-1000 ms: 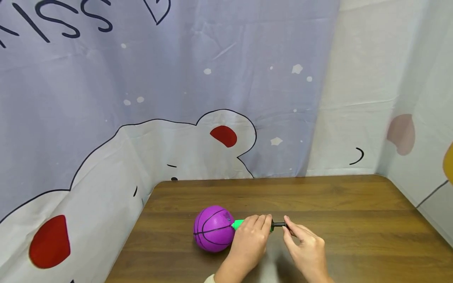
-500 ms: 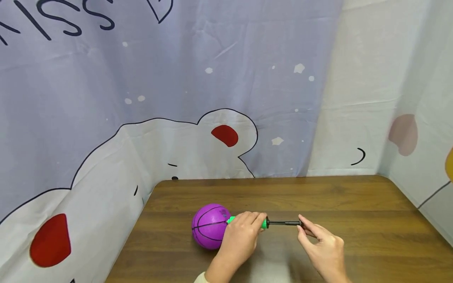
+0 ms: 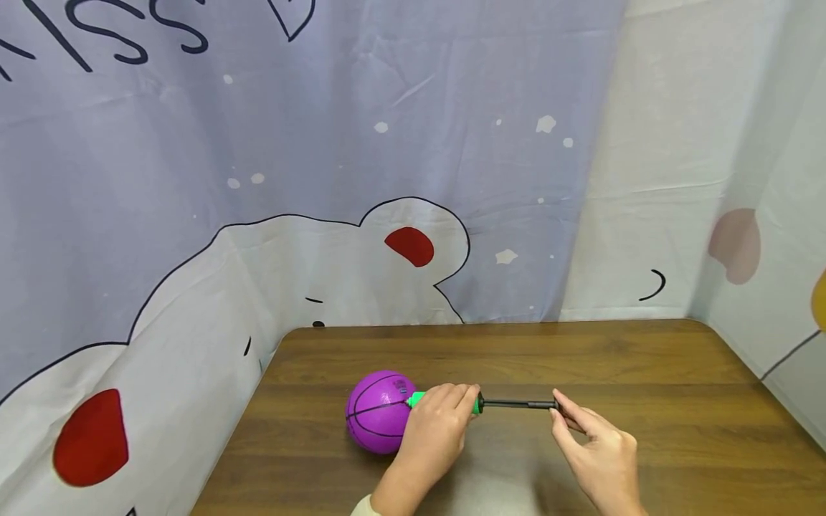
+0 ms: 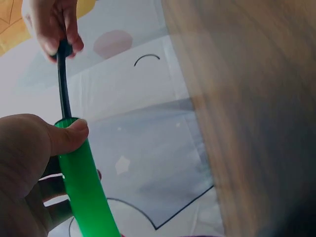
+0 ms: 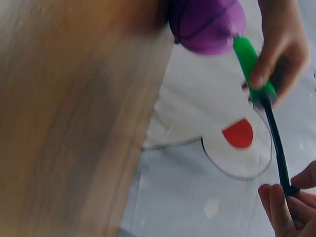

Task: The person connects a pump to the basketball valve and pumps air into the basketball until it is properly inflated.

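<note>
A purple ball with black basketball lines (image 3: 376, 423) is on the wooden table, left of both hands. The green barrel of a hand pump (image 4: 84, 182) points at the ball's right side, its tip meeting the ball. My left hand (image 3: 435, 433) wraps round that barrel, thumb along it in the left wrist view. Out of the barrel's right end runs a long black pump rod (image 3: 516, 404). At the rod's end, the fingertips and thumb of my right hand (image 3: 600, 455) pinch the small black handle (image 5: 290, 190). The left hand hides much of the barrel in the head view.
The brown wooden table (image 3: 697, 401) extends to the right and behind the hands. A printed curtain (image 3: 490, 179) with white bear shapes hangs along the table's back edge and both sides.
My right hand has moved right, drawing the black rod far out of the green barrel. The left hand, barrel and ball have shifted slightly left.
</note>
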Demonstrator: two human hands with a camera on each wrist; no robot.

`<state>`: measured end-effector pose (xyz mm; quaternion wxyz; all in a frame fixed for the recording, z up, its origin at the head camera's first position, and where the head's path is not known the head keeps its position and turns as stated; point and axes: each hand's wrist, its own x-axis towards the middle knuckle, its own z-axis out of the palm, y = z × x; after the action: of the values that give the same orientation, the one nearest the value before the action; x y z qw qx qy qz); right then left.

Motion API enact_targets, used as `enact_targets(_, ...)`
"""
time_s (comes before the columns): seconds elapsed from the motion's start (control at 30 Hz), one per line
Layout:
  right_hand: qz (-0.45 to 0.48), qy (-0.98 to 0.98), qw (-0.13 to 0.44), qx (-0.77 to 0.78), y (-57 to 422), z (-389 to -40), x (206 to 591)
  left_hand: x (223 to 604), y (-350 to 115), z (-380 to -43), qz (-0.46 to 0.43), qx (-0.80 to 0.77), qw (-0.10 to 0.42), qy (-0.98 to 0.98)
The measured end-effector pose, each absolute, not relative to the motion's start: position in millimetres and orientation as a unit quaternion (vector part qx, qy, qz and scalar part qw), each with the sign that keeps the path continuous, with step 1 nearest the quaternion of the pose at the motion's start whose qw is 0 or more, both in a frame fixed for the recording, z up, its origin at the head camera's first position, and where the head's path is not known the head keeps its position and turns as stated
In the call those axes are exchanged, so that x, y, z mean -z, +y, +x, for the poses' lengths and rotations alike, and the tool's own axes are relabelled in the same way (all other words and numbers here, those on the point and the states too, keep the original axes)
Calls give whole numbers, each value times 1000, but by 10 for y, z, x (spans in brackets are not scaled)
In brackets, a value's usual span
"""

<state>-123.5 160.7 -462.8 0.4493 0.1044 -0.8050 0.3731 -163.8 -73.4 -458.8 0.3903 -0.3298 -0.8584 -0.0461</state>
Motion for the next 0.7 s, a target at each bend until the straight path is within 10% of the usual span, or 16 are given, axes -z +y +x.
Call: enact_targets(0.7, 147, -785, 483, -360, 1371, -1274, 4748, 4647, -671, -1598, -354, 95, 363, -857)
